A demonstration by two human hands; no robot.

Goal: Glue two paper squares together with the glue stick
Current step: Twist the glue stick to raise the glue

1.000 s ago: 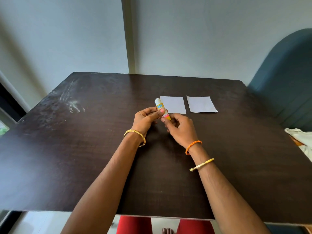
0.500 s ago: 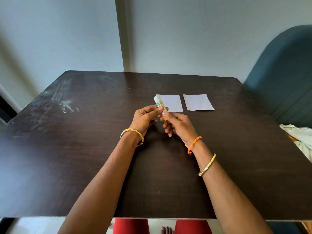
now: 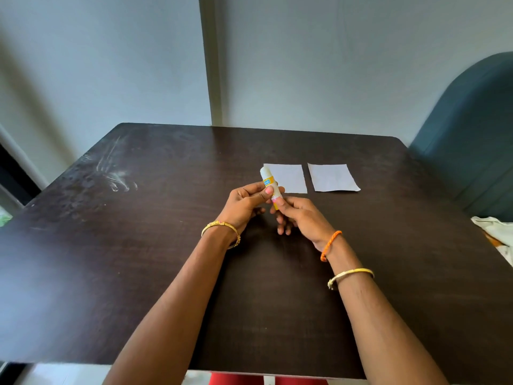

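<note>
**Operator:** Nearest to me, both forearms reach out over the dark table (image 3: 138, 273). My left hand (image 3: 244, 202) is wrapped around the middle of the glue stick (image 3: 269, 184), thumb and fingers pinched on its barrel. My right hand (image 3: 301, 218) pinches the stick's lower end between thumb and forefinger; the other fingers hang loose under it.

**Observer:** How does the stick look?

**Operator:** Small, white cap end pointing up and away, a yellow and blue label around the middle, a pink band near the bottom. It is tilted, held in the air above the table, just in front of the left paper square (image 3: 286, 177). I cannot tell whether the cap is loosened.

**Observer:** And the papers?

**Operator:** Two white squares lie flat side by side beyond my hands, apart from each other. The stick's tip overlaps the left one's near corner in my view. The right paper square (image 3: 333, 177) is fully clear to see.

**Observer:** The surface and the room?

**Operator:** Dark wood, with pale smears (image 3: 116, 173) towards the far left. Behind it a plain grey wall (image 3: 333, 65). A teal padded chair (image 3: 472, 134) stands at the right, with a pale cloth (image 3: 497, 232) at the table's right edge.
</note>
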